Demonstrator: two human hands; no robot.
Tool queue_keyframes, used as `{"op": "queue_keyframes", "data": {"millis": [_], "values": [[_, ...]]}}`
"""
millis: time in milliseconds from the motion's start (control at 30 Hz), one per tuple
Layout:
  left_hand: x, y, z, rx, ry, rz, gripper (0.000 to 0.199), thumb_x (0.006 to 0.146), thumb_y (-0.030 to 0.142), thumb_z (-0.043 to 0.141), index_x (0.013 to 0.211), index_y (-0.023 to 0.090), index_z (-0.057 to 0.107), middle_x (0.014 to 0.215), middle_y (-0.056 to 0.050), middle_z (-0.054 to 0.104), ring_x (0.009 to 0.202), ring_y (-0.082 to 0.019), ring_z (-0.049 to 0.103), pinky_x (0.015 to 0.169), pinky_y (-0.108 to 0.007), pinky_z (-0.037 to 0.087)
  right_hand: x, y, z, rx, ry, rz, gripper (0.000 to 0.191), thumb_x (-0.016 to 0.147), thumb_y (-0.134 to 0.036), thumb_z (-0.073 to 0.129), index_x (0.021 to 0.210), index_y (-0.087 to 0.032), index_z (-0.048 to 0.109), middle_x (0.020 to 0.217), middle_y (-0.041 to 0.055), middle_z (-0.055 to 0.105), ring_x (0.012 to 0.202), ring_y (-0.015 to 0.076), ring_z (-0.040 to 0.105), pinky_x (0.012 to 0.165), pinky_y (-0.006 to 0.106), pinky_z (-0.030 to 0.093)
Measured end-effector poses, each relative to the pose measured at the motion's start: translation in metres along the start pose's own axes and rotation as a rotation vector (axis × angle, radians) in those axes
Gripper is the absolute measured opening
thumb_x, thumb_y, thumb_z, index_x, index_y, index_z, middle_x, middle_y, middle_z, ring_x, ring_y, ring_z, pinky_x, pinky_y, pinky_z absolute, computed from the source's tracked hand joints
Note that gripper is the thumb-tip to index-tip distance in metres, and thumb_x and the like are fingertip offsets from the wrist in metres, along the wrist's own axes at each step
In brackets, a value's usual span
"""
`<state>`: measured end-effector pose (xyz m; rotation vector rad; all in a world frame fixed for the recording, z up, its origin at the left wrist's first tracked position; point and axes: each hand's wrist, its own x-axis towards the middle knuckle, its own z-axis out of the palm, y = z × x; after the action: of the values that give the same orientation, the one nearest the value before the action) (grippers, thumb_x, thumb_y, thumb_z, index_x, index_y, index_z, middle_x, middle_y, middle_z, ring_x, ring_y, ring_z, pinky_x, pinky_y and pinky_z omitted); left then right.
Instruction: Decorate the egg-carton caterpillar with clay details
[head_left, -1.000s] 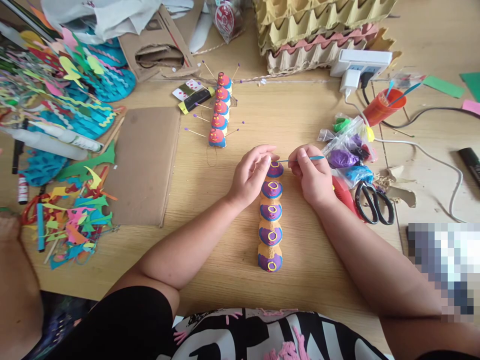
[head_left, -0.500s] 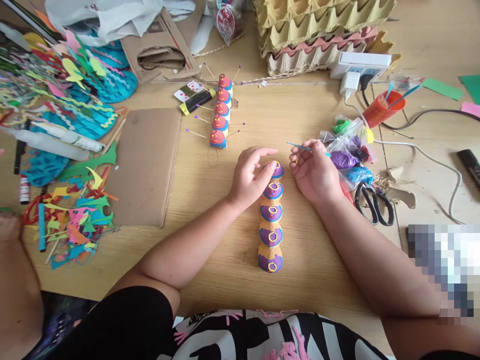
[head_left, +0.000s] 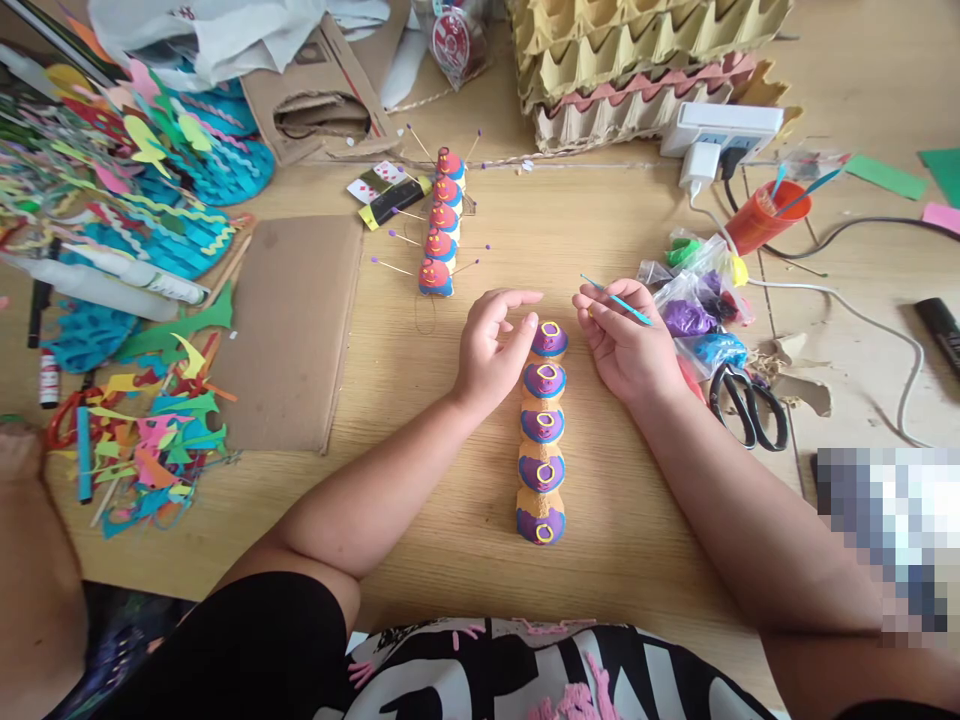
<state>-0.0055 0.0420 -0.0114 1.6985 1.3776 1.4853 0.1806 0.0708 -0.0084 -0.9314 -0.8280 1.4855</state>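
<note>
A strip of egg-carton bumps [head_left: 542, 425] lies lengthwise in front of me, covered in purple and blue clay, with a yellow ring on each bump. Beside its far end, my left hand [head_left: 491, 345] is curved, with thumb and fingers apart and nothing held. To the right of that end, my right hand [head_left: 630, 345] grips a thin blue clay modelling tool [head_left: 626, 307]. A tiny yellow bit [head_left: 591, 312] shows at its fingertips. Farther back stands a second strip [head_left: 439, 235] with red and blue clay faces and purple-tipped sticks.
On the right lie bags of coloured clay [head_left: 690, 318], black-handled scissors [head_left: 748, 408] and an orange cup [head_left: 769, 215]. Stacked egg trays [head_left: 630, 60] and a power strip [head_left: 724, 125] are behind. A cardboard sheet [head_left: 289, 330] and paper scraps [head_left: 150, 440] are at left, near another person's arm [head_left: 34, 560].
My left hand has drawn slightly left, off the far bump, uncovering its yellow ring. My right hand has turned and its fingers have closed in, with the blue tool now tilted more steeply.
</note>
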Motion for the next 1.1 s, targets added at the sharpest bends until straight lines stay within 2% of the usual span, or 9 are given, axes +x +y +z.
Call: {"op": "queue_keyframes", "data": {"millis": [133,233,300,367,467,567,767,933,1100], "values": [[-0.001,0.0,0.001,0.008,-0.037,-0.013,0.032,0.084,0.015,0.061,0.113,0.022,0.073,0.118,-0.006,0.076,0.113,-0.021,0.067,0.082,-0.03,0.054,-0.001,0.001,0.0,-0.122,-0.021,-0.069,0.032,0.083,-0.03,0.083,0.095,-0.029,0.054,0.106,-0.0018,0.071,0.093,0.0113,0.075,0.083,0.026,0.066],[-0.002,-0.003,0.002,-0.017,-0.049,-0.043,0.038,0.076,0.009,0.059,0.11,0.023,0.072,0.109,-0.005,0.073,0.093,-0.017,0.063,0.071,-0.028,0.05,-0.002,0.002,0.001,-0.201,0.017,-0.136,0.022,0.088,-0.029,0.076,0.093,-0.027,0.054,0.104,-0.002,0.068,0.077,0.0078,0.068,0.068,0.022,0.058],[-0.003,-0.005,0.002,-0.05,-0.031,-0.08,0.039,0.08,0.009,0.057,0.115,0.024,0.068,0.104,-0.003,0.07,0.076,-0.013,0.056,0.066,-0.027,0.048,-0.004,0.002,0.001,-0.293,0.049,-0.199,0.014,0.091,-0.021,0.069,0.091,-0.026,0.056,0.103,-0.002,0.067,0.067,0.0065,0.06,0.06,0.023,0.049],[-0.004,-0.006,0.003,-0.068,-0.006,-0.101,0.037,0.089,0.013,0.055,0.124,0.025,0.062,0.101,-0.002,0.068,0.068,-0.011,0.052,0.065,-0.027,0.049,-0.006,0.002,0.001,-0.419,0.06,-0.27,0.013,0.09,-0.013,0.063,0.089,-0.025,0.058,0.1,-0.0016,0.066,0.063,0.0076,0.054,0.059,0.025,0.044],[-0.005,-0.006,0.003,-0.063,0.006,-0.103,0.031,0.101,0.025,0.052,0.132,0.027,0.056,0.099,-0.001,0.068,0.065,-0.01,0.053,0.063,-0.028,0.048,-0.01,0.002,0.002,-0.611,0.024,-0.351,0.017,0.087,-0.008,0.062,0.085,-0.025,0.06,0.094,0.0004,0.065,0.073,0.0137,0.056,0.067,0.03,0.046],[-0.006,-0.006,0.004,-0.059,0.0,-0.113,0.03,0.106,0.034,0.051,0.136,0.027,0.053,0.1,-0.001,0.07,0.062,-0.01,0.055,0.06,-0.028,0.047,-0.013,0.0,0.003,-0.73,-0.012,-0.39,0.017,0.086,-0.009,0.065,0.083,-0.026,0.062,0.089,0.0019,0.065,0.083,0.0189,0.059,0.073,0.033,0.049],[-0.007,-0.009,0.003,-0.059,-0.022,-0.109,0.035,0.109,0.046,0.049,0.138,0.028,0.052,0.1,-0.001,0.072,0.063,-0.011,0.06,0.063,-0.029,0.051,-0.015,-0.001,0.007,-0.745,-0.05,-0.335,0.016,0.091,-0.011,0.061,0.085,-0.026,0.06,0.084,-0.0022,0.065,0.059,0.0124,0.057,0.066,0.033,0.051],[-0.006,-0.011,0.003,-0.079,-0.021,-0.113,0.037,0.109,0.051,0.048,0.137,0.028,0.054,0.1,-0.002,0.072,0.066,-0.012,0.063,0.065,-0.029,0.053,-0.014,0.001,0.006,-0.691,-0.064,-0.304,0.011,0.093,-0.018,0.066,0.087,-0.025,0.06,0.098,-0.0005,0.069,0.061,0.0105,0.062,0.064,0.03,0.053],[-0.005,-0.01,0.002,-0.099,-0.009,-0.13,0.038,0.108,0.054,0.048,0.135,0.028,0.055,0.1,-0.002,0.07,0.071,-0.013,0.066,0.068,-0.028,0.055,-0.013,0.002,0.005,-0.666,-0.061,-0.293,0.012,0.093,-0.017,0.066,0.087,-0.025,0.059,0.097,0.0,0.069,0.065,0.0116,0.067,0.062,0.029,0.055]]}}
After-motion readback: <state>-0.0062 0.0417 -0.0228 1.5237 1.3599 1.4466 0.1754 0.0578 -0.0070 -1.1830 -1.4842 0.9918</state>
